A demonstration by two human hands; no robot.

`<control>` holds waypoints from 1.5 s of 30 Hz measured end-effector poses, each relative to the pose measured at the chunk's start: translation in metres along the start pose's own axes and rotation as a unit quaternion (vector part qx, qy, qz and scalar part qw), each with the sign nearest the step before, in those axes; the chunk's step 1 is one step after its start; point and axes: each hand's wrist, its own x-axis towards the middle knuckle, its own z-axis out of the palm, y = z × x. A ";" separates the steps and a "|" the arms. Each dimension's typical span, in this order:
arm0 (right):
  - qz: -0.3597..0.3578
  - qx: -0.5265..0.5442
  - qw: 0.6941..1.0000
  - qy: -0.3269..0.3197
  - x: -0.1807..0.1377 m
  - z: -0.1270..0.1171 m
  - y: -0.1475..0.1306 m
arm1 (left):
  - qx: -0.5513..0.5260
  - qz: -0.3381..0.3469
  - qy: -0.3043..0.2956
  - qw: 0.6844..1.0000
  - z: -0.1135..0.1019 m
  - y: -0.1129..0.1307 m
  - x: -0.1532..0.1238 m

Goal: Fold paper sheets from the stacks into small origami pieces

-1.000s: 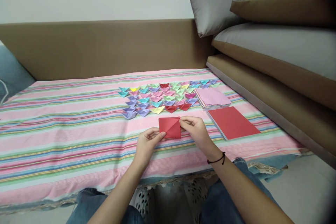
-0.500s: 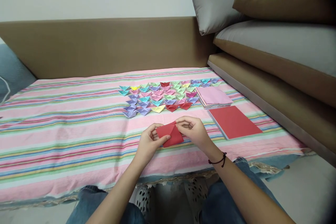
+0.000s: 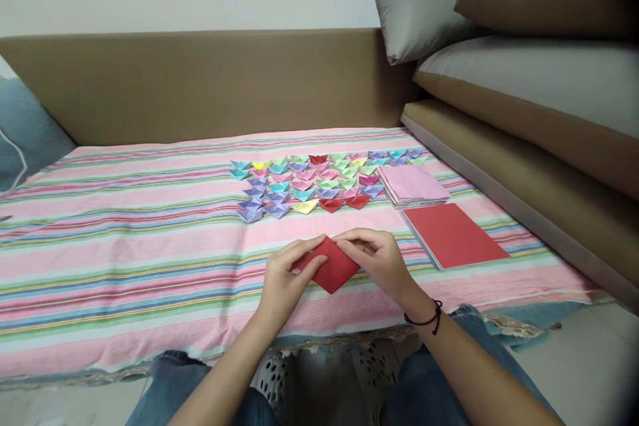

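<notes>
Now that the red paper (image 3: pixel 337 270) has turned from a square lying side-on into a diamond, one corner points to 6 o'clock and the opposite one to 12. A slanting fold line that crossed its face half a second ago no longer shows; whether the paper has been flipped or a flap pressed down, I cannot tell. For the folding work, I take this as a shift of effort to the upper corner, where both hands' fingertips meet.

The left hand (image 3: pixel 284 273) comes in from 9 o'clock, narrowly closed on the paper: its thumb lies on the face, its index finger runs along the upper-left edge, and the other fingers are partly hidden. The right hand (image 3: pixel 382 257), at 3 o'clock, makes a tighter pinch, with thumb and index finger at the upper-right edge, near the top corner.

The piece is held over the striped cloth (image 3: pixel 150 246). From it, rows of paper boats (image 3: pixel 327 184) sit at 12 o'clock, the pink-topped stack (image 3: pixel 413 183) at 2 o'clock, and the red-topped stack (image 3: pixel 453 233) towards 3 o'clock, just beside the pink one.
</notes>
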 end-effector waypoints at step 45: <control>0.164 0.073 0.983 -0.023 -0.007 0.013 0.009 | -0.178 -0.235 0.035 0.955 -0.005 0.001 0.005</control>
